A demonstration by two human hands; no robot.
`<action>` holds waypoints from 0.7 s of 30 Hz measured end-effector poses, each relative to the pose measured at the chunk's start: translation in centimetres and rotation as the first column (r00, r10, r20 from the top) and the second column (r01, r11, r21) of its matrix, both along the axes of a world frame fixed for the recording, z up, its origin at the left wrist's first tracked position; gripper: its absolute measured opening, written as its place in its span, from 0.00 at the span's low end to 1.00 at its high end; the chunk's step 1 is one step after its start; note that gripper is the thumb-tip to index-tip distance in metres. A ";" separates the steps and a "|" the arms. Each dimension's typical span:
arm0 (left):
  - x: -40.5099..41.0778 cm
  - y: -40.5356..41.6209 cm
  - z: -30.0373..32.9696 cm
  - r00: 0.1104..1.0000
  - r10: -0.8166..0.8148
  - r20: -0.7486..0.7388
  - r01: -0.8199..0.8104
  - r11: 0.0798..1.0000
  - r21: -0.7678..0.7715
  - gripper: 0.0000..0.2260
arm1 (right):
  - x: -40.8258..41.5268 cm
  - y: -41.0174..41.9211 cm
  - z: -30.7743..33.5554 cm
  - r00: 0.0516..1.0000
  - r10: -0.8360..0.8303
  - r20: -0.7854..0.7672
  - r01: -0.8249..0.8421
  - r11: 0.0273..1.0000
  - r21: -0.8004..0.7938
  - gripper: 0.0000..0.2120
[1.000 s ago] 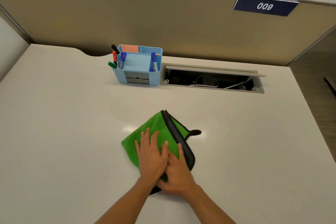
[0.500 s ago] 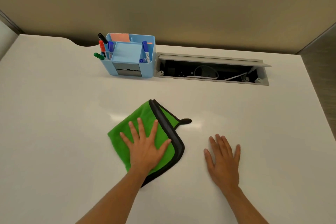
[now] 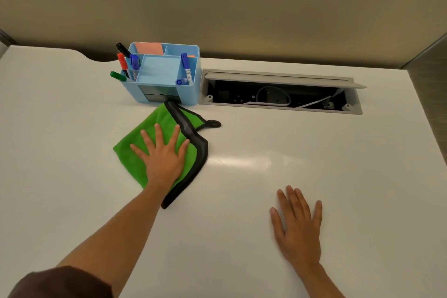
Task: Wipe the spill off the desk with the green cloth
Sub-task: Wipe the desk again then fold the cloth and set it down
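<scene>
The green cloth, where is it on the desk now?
The green cloth lies left of centre in the head view, flat under the left hand, its far corner just before the blue organizer.

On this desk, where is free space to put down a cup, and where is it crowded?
Free: the wide strip left of the green cloth and blue organizer; the patch between cloth, open cable tray and right hand.
Crowded: the back, where the cloth's far corner reaches the organizer, under the left hand.
</scene>
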State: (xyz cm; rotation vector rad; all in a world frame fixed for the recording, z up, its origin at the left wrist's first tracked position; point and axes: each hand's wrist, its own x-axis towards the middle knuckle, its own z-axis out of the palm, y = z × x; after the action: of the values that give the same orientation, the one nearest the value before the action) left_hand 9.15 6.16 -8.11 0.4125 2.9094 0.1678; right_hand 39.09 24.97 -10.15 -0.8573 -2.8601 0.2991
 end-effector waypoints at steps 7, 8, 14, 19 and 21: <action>2.6 1.5 -0.2 0.970 -0.243 -0.008 0.243 0.970 0.021 0.26 | -0.1 0.0 0.1 1.000 -0.001 0.021 0.001 1.000 -0.016 0.27; 3.6 2.3 -0.2 0.959 -0.282 -0.013 0.282 0.959 0.028 0.26 | -0.1 0.0 0.2 1.000 -0.004 0.027 0.005 1.000 -0.027 0.27; 10.3 6.9 -0.5 0.852 -0.523 -0.021 0.523 0.851 0.045 0.25 | -0.2 0.1 0.8 1.000 -0.029 -0.006 0.028 0.990 -0.137 0.26; 14.5 9.0 -0.4 0.760 -0.649 -0.034 0.650 0.759 0.040 0.24 | -1.1 0.4 1.7 0.942 -0.258 -0.217 0.162 0.910 -0.381 0.28; 15.0 9.2 -0.3 0.755 -0.654 -0.040 0.656 0.754 0.044 0.24 | -2.0 1.0 2.6 0.880 -0.382 -0.282 0.253 0.880 -0.402 0.23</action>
State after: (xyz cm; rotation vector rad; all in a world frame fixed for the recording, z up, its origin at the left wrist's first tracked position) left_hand 24.18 15.34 -8.44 1.4147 2.5803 0.1298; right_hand 37.14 25.93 -7.53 -1.1859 -2.3107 0.8510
